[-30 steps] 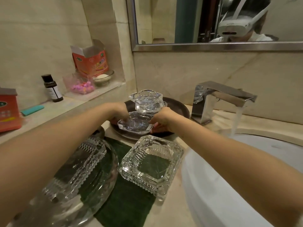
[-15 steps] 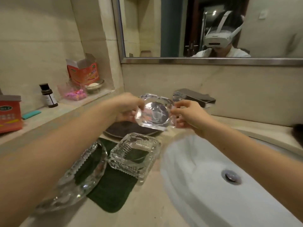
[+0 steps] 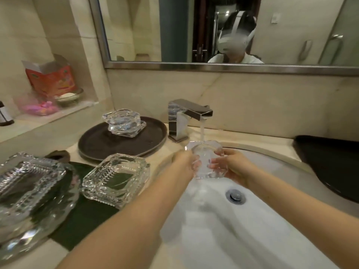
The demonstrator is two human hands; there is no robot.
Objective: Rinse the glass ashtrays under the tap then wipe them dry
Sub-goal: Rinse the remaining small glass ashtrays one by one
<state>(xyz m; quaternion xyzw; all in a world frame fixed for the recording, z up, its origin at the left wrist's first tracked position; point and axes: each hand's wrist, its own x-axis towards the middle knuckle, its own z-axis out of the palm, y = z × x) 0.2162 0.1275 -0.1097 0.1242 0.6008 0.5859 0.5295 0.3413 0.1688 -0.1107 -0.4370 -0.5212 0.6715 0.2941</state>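
Both hands, left (image 3: 185,164) and right (image 3: 233,167), grip a glass ashtray (image 3: 205,160) under the running tap (image 3: 189,113), above the open white basin (image 3: 262,220); other ashtrays crowd the marble bench (image 3: 101,261) at left.

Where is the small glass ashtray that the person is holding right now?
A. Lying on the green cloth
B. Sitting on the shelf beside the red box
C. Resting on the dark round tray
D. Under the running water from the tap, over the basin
D: both hands, left hand and right hand, grip the small ashtray in the stream from the tap, above the white basin.
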